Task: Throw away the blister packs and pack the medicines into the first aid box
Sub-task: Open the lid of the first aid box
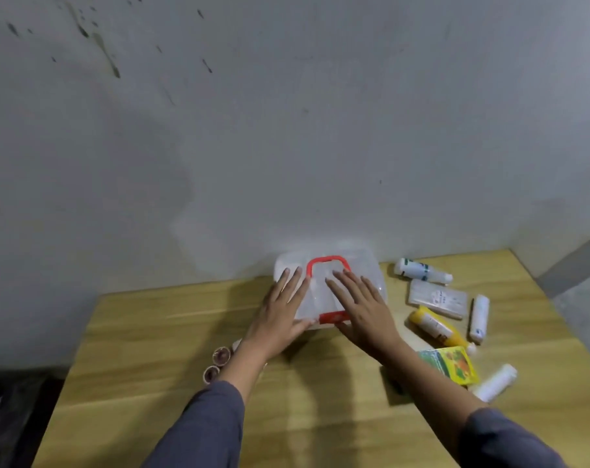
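Observation:
A translucent first aid box (pixel 354 261) with a red handle (pixel 327 260) and a red front latch (pixel 332 317) stands shut at the table's back edge, against the wall. My left hand (pixel 281 312) lies flat on the lid's left side with its thumb at the front edge. My right hand (pixel 361 307) lies flat on the lid's right side, fingers spread. To the right lie the medicines: a white bottle (pixel 420 270), a flat clear pack (pixel 437 298), a yellow tube (pixel 435 327), a white tube (pixel 479 319), a green-yellow carton (pixel 454 364) and a white roll (pixel 494 381).
Small round dark-red blister cups (pixel 217 361) sit on the wooden table (pixel 145 349) beside my left forearm. A grey wall rises right behind the box. The floor to the left of the table is dark. The table's right edge lies just past the medicines.

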`<state>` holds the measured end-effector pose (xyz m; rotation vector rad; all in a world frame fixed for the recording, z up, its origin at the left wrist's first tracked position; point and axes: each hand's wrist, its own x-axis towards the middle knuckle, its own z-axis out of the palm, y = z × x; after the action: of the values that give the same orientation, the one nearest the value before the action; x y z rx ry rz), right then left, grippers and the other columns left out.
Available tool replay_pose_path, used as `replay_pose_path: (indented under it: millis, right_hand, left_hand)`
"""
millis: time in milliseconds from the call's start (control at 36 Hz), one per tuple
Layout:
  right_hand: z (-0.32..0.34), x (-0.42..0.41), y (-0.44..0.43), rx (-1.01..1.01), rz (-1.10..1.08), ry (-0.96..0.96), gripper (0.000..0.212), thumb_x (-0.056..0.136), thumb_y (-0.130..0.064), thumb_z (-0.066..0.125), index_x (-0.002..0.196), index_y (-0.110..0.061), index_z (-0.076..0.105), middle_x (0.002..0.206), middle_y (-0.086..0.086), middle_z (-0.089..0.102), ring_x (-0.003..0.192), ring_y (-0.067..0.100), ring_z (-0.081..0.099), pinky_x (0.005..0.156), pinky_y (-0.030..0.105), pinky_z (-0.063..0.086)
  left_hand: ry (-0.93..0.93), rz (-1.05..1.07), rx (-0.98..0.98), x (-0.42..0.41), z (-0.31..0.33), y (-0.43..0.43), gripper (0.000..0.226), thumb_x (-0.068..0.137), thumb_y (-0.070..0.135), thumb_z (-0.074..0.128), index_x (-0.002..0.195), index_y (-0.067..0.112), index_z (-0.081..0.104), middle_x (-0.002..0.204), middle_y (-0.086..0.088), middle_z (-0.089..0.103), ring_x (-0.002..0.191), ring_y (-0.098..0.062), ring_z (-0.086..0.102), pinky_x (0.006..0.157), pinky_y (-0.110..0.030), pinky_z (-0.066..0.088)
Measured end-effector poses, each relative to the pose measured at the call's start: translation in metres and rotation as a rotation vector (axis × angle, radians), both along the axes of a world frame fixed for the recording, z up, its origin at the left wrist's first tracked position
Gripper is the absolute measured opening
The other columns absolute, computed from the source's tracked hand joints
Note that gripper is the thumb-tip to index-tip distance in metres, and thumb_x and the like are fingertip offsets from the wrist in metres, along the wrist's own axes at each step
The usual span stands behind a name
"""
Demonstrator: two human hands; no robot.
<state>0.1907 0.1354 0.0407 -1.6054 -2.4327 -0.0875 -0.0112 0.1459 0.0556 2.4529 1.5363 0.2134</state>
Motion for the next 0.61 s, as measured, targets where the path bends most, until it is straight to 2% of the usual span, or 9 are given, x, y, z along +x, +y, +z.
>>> replay_pose_path:
  millis: [56, 167, 278, 417, 528, 611]
  right_hand:
    - [-0.002, 0.0, 0.001, 0.009, 0.002, -0.007, 0.084, 0.07, -0.04, 0.074, 0.14, -0.017, 0.033, 0.144, 0.007, 0.045, 0.135, 0.024, 0.038, 0.117, 0.04, 0.019]
    - [-0.001, 0.004, -0.006, 0.064, 0.068, 0.034, 0.077, 0.069, -0.03, 0.073, 0.136, -0.013, 0.039, 0.14, 0.009, 0.05, 0.131, 0.026, 0.045, 0.107, 0.048, 0.031]
    - [-0.007, 0.015, -0.017, 0.053, 0.192, 0.115, 0.074, 0.073, -0.031, 0.072, 0.137, -0.016, 0.038, 0.143, 0.007, 0.046, 0.133, 0.022, 0.041, 0.109, 0.043, 0.031]
    - [0.001, 0.013, -0.019, 0.063, 0.189, 0.314, 0.034, 0.082, -0.02, 0.065, 0.116, -0.015, 0.064, 0.125, 0.005, 0.063, 0.119, 0.016, 0.056, 0.1, 0.034, 0.048]
    - [0.018, 0.011, -0.016, 0.016, 0.169, 0.338, 0.029, 0.087, -0.029, 0.052, 0.109, -0.016, 0.068, 0.117, 0.002, 0.068, 0.111, 0.012, 0.061, 0.095, 0.029, 0.05]
    - [0.028, 0.01, -0.015, -0.013, 0.143, 0.378, 0.024, 0.084, -0.023, 0.062, 0.106, -0.016, 0.069, 0.116, 0.0, 0.068, 0.11, 0.011, 0.062, 0.094, 0.027, 0.049]
  left_hand:
    - [0.022, -0.007, 0.023, -0.001, -0.002, 0.002, 0.079, 0.086, 0.058, 0.036, 0.146, 0.026, -0.003, 0.15, 0.011, -0.017, 0.139, -0.009, -0.023, 0.107, -0.026, -0.019]
    - [0.003, -0.016, 0.028, -0.003, -0.005, 0.003, 0.079, 0.084, 0.059, 0.036, 0.147, 0.024, 0.003, 0.152, 0.01, -0.011, 0.139, -0.007, -0.021, 0.11, -0.029, -0.015]
    - [-0.02, -0.031, 0.032, -0.005, -0.005, 0.005, 0.08, 0.083, 0.061, 0.032, 0.147, 0.024, 0.002, 0.152, 0.011, -0.013, 0.139, -0.008, -0.022, 0.11, -0.025, -0.015]
    - [-0.079, -0.037, 0.001, -0.005, -0.005, 0.004, 0.081, 0.084, 0.059, 0.035, 0.147, 0.022, 0.0, 0.152, 0.011, -0.016, 0.14, -0.009, -0.023, 0.115, -0.027, -0.007]
    - [-0.135, -0.013, -0.015, -0.005, -0.002, 0.001, 0.086, 0.085, 0.059, 0.04, 0.146, 0.02, -0.006, 0.15, 0.011, -0.02, 0.138, -0.007, -0.025, 0.113, -0.024, -0.007]
    - [-0.261, 0.082, -0.072, -0.005, -0.001, -0.003, 0.097, 0.083, 0.056, 0.05, 0.145, 0.016, -0.013, 0.149, 0.008, -0.026, 0.137, -0.005, -0.025, 0.114, -0.023, -0.004]
